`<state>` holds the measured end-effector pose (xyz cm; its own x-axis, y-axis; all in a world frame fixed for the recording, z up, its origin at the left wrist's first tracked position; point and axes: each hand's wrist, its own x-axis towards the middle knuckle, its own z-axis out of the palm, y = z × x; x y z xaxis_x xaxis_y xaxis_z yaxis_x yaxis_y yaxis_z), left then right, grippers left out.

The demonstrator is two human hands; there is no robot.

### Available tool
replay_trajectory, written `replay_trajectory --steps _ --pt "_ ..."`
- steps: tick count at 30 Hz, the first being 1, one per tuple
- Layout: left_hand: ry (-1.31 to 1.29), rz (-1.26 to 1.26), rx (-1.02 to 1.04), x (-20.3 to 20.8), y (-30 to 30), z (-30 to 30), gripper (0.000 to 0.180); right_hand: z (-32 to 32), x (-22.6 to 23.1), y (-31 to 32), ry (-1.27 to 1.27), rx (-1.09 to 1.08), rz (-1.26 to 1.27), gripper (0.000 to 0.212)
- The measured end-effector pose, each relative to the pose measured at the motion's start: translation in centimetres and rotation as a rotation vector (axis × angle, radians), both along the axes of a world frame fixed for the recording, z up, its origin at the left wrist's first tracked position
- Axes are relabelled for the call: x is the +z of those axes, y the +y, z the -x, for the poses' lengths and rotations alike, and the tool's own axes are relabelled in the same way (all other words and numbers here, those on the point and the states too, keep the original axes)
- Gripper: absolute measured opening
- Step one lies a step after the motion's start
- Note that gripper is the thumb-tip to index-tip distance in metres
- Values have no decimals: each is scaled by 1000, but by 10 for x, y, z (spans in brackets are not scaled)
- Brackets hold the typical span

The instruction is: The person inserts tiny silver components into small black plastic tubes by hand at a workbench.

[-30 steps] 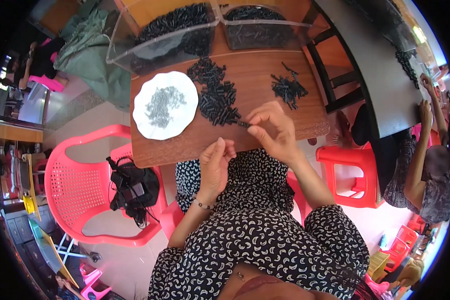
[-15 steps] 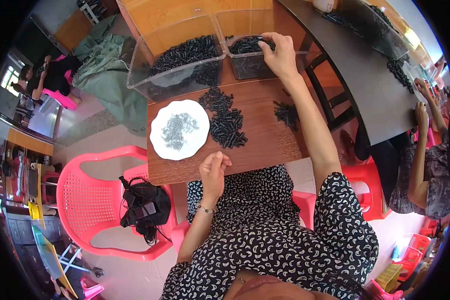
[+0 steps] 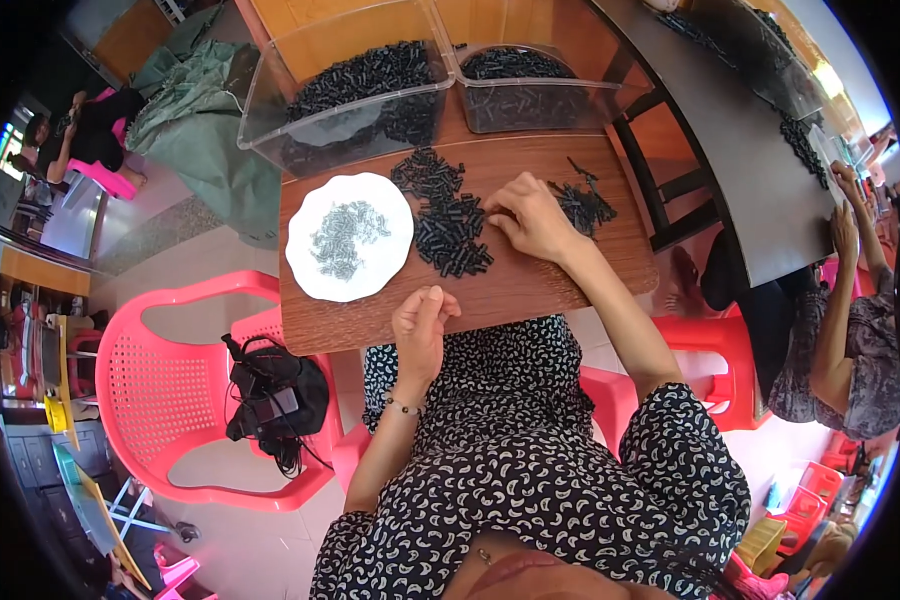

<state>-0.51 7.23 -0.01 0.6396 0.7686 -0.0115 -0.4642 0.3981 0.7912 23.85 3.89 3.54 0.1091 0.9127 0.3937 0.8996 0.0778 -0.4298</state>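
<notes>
My right hand (image 3: pixel 532 218) is at the right edge of a heap of small black cylindrical pieces (image 3: pixel 452 232), fingers curled together and fingertips at the outermost pieces. Whatever they pinch is too small to make out. My left hand (image 3: pixel 422 318) is raised by the table's near edge, thumb pressed to the fingers; anything between them is hidden. A white scalloped plate (image 3: pixel 306 268) lies left of the heap, with many tiny silvery parts (image 3: pixel 342 240) on it. Right of my right hand is a smaller cluster of thin black pieces (image 3: pixel 585 208).
Two clear plastic bins, a larger one (image 3: pixel 295 155) and a smaller one (image 3: pixel 530 110), hold black pieces at the wooden table's (image 3: pixel 560 280) far side. A pink chair (image 3: pixel 160 400) with a black bag (image 3: pixel 275 395) stands at left. At right, another person works at a dark table (image 3: pixel 760 180).
My right hand has come back from the smaller bin to the heap's right edge. My left hand keeps its pinched pose. The whole view has shifted slightly.
</notes>
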Motion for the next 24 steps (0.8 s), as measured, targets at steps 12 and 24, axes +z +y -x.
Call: replay_trajectory --steps 12,24 --pt "22 29 -15 -2 0 1 21 3 -8 7 36 -61 0 14" --pt "18 89 38 7 -6 -2 24 31 14 -18 334 15 -129 11"
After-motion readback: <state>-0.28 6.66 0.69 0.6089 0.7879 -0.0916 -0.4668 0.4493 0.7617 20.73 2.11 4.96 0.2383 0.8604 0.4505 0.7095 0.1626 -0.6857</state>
